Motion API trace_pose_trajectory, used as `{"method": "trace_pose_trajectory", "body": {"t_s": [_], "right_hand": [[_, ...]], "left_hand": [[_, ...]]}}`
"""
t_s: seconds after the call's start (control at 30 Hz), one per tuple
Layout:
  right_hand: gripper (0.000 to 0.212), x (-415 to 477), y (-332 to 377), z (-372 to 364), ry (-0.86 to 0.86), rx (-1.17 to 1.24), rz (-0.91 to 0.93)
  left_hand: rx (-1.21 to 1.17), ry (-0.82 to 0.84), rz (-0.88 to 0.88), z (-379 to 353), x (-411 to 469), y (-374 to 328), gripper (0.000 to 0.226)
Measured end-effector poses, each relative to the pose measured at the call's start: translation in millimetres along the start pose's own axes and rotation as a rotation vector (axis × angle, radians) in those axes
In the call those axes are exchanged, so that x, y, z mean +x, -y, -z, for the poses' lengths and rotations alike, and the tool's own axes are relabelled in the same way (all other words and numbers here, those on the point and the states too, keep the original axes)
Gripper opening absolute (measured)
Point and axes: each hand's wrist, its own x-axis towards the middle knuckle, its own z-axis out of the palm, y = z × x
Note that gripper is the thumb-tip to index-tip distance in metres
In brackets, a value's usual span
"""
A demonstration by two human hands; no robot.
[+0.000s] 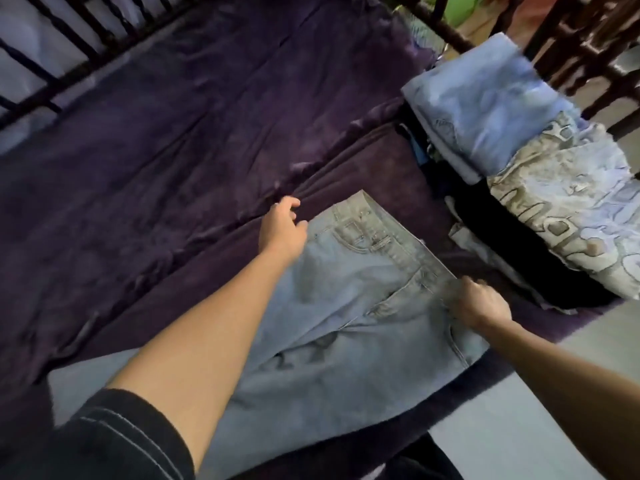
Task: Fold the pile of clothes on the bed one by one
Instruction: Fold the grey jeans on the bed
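While your right grip (479, 303) clutches the jeans (346, 306) waistband, left grip (282, 230) curls at its far corner, hold unclear; bed sheet (138, 168) beyond.

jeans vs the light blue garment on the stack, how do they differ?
The jeans lie spread flat on the purple sheet; the light blue garment sits folded atop the stack. The right hand grips the jeans' waistband, left hand at their edge; nothing touches the garment. Both are pale blue.

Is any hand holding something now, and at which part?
The right hand grips the jeans at the waistband. The left hand is at their opposite edge; a hold there cannot be told.
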Motion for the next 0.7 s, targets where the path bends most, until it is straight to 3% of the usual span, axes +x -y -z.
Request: {"method": "trace_pose_trajectory", "body": {"t_s": [0.2,0.37,0.6,0.7], "right_hand": [[0.039,-3.9,113.6,-9.3,-0.006,-0.157,0.376],[0.037,-22.2,239.0,-33.0,0.046,-0.248,0.668],[0.051,-36.8,372.0,-116.6,0.035,-0.334,0.863],[0.064,-43.1,407.5,-156.7,0.082,-0.367,0.894]], "left_hand": [[0.093,0.030,0.357,39.9,-82.5,153.1,0.023],[0.184,0.095,0.650,74.5,-157.3,281.1,0.038],[0.563,0.165,0.651,91.1,-208.8,434.8,0.070],[0.659,0.141,0.606,93.8,-217.1,487.4,0.060]]}}
